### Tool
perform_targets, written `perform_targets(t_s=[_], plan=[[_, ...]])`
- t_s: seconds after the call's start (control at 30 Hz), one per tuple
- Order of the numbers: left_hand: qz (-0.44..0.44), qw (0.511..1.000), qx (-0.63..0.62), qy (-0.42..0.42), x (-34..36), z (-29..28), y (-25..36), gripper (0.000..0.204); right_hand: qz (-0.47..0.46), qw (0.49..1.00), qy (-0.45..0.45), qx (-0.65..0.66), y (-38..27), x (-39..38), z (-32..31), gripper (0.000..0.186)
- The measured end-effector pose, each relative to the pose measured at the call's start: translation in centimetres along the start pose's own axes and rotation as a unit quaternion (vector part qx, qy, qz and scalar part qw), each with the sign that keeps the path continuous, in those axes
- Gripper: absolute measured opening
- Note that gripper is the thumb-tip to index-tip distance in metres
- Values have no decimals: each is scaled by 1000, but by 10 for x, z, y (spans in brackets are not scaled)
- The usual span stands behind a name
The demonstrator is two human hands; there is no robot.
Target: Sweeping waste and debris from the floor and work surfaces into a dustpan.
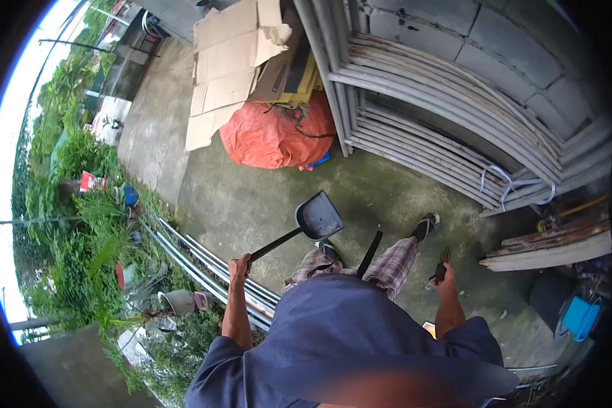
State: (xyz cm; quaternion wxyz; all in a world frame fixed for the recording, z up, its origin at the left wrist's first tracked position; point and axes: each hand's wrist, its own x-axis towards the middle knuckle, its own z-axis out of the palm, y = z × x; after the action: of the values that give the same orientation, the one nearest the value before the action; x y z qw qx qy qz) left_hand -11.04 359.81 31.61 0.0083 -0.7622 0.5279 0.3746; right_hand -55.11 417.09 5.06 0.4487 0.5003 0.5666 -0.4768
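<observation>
My left hand (239,268) is closed round the long black handle of a dustpan (321,215). Its dark grey pan hangs out in front of me, above the concrete or resting on it; I cannot tell which. Out to my right side, my right hand (446,277) grips a small hand fork (443,261). The fork has a dark handle, and its thin tines point away from me. My two feet stand apart between these tools, and a black strap (369,253) hangs in front of my plaid shorts.
An orange tarp bundle (275,136) lies ahead, with flattened cardboard (226,71) over things behind it. Stacked grey metal frames (428,136) lean on the block wall at right, near wooden boards (551,248). Long pipes (211,268) and plants (98,238) line the left.
</observation>
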Motion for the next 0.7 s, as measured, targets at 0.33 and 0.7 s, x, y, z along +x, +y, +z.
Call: perform_targets(t_s=[0.33,0.7], plan=[[-102,979,-90,151,202,-284,-172,48,-49,904,-46,-423,221,-231,379,34],[-180,863,-410,234,407,-533,-181,40,-166,728,-44,-664,310,-342,809,31]])
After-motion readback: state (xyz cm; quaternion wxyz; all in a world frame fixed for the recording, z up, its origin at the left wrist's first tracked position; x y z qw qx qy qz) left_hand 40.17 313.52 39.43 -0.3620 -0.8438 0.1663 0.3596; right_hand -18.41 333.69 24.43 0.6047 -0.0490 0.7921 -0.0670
